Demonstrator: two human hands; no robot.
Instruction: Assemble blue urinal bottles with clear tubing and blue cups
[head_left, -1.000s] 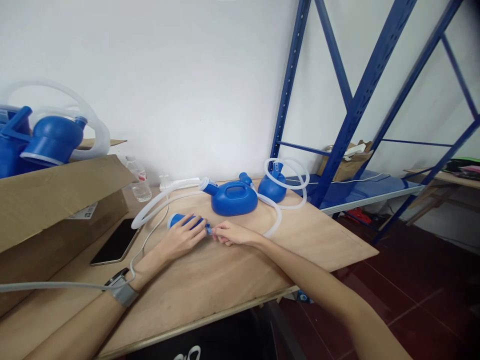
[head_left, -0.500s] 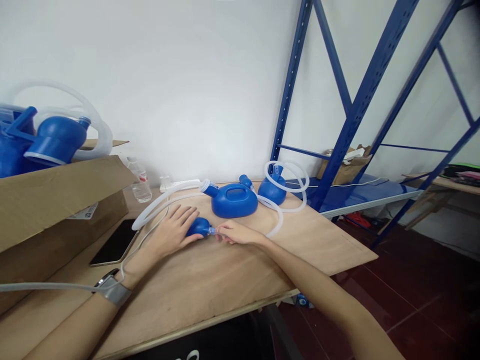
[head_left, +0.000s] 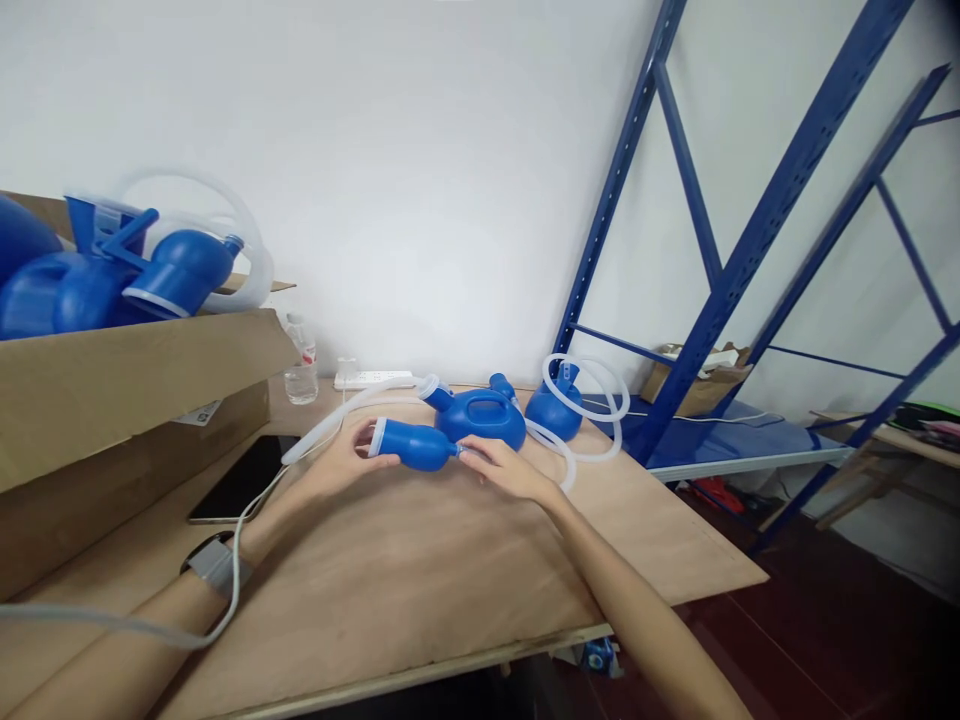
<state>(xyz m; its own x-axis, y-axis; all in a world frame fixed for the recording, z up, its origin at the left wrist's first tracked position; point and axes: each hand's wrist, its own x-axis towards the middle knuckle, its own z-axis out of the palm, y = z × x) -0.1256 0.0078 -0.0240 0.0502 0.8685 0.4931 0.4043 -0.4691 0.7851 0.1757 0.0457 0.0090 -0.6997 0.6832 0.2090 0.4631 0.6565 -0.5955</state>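
Observation:
My left hand (head_left: 341, 464) grips the wide end of a blue plastic funnel piece (head_left: 416, 445), lifted just above the plywood table (head_left: 420, 580). My right hand (head_left: 506, 466) pinches its narrow tip with the fingers closed. Just behind lies a blue flat jug with a handle (head_left: 484, 418), and a clear hose (head_left: 341, 420) runs from its neck to the left. A second blue funnel piece (head_left: 553, 410) with a coiled clear hose (head_left: 600, 400) sits to the jug's right. A thin clear tube (head_left: 150, 628) crosses my left forearm, near a grey wrist strap (head_left: 214, 565).
A large open cardboard box (head_left: 112, 400) at the left holds more blue parts and hoses (head_left: 150, 275). A black phone (head_left: 244, 480) lies beside it. A water bottle (head_left: 302, 362) and white power strip (head_left: 371, 380) stand by the wall. Blue steel shelving (head_left: 720, 270) rises at the right.
The blue funnel piece has been lifted and turned, so its whole length now shows between both hands. Both hands shifted slightly right and back, toward the jug. The view moved left.

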